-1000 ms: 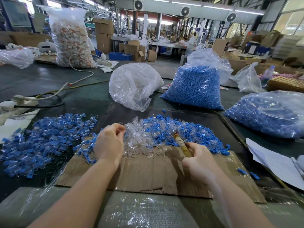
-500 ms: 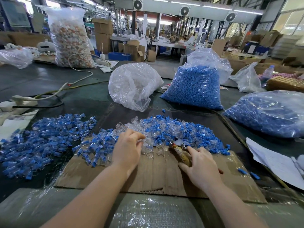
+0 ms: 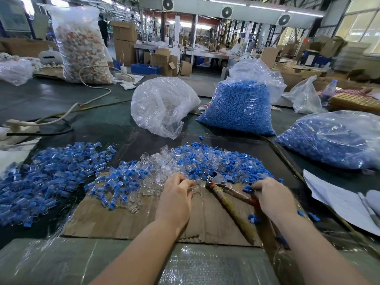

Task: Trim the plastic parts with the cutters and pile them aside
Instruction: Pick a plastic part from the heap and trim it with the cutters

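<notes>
Cardboard (image 3: 123, 219) lies under our pile of small, light, slippery plastic parts (image 3: 185, 161); our left hand (image 3: 174, 199) pinches one clear part, our right hand (image 3: 273, 200) pinches a blue one beside the cutters (image 3: 230, 200).

**Colours on the trimming bench**

Blue-and-clear plastic parts (image 3: 195, 163) lie on brown cardboard (image 3: 127, 221). The cutters (image 3: 228, 199) show a grey metal head, yellowish wrapped handles. A clear bag (image 3: 236, 108) holds blue pieces; the table (image 3: 51, 99) is dark green.
</notes>
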### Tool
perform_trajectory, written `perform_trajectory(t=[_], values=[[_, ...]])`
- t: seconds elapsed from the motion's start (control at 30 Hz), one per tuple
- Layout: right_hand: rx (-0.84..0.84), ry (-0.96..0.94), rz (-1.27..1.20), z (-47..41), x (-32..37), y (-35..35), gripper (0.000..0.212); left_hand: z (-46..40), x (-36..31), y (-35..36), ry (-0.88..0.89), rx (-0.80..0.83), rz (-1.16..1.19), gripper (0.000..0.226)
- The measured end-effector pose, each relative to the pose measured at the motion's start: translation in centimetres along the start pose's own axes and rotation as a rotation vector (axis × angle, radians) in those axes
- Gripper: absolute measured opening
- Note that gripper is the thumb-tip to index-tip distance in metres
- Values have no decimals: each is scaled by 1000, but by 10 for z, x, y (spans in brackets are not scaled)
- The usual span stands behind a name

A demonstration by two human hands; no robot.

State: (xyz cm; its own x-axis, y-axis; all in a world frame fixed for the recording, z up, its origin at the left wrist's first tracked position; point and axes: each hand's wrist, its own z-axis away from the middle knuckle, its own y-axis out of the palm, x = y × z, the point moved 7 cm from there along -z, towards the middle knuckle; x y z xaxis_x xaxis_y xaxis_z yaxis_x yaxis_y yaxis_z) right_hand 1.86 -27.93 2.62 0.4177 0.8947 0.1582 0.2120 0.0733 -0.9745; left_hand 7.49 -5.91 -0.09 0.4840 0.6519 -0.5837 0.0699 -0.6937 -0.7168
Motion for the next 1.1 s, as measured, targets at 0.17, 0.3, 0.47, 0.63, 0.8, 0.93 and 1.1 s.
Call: perform_trajectory(t=[0.17,0.3,0.47,0.63,0.8,0.93,1.1], values=[[0,-14,32,-2,0,0,20,2,2,-4,-29,-25,20,33],[-44,-14,48,-1,1,-3,16,4,6,-7,-69,-55,11,36],[-180,-36,-256,9,20,-12,17,4,7,-6,-99,-59,-22,40],[-150,-171,-462,28,69,-3,19,3,4,-7,-58,-39,-6,32],[-241,-302,-427,47,98,4,19,3,3,-5,-41,-36,-9,37],[-280,-381,-330,58,109,11,18,2,2,4,16,30,-137,48],[-375,-415,-251,62,114,10,27,2,1,8,56,73,-174,34]])
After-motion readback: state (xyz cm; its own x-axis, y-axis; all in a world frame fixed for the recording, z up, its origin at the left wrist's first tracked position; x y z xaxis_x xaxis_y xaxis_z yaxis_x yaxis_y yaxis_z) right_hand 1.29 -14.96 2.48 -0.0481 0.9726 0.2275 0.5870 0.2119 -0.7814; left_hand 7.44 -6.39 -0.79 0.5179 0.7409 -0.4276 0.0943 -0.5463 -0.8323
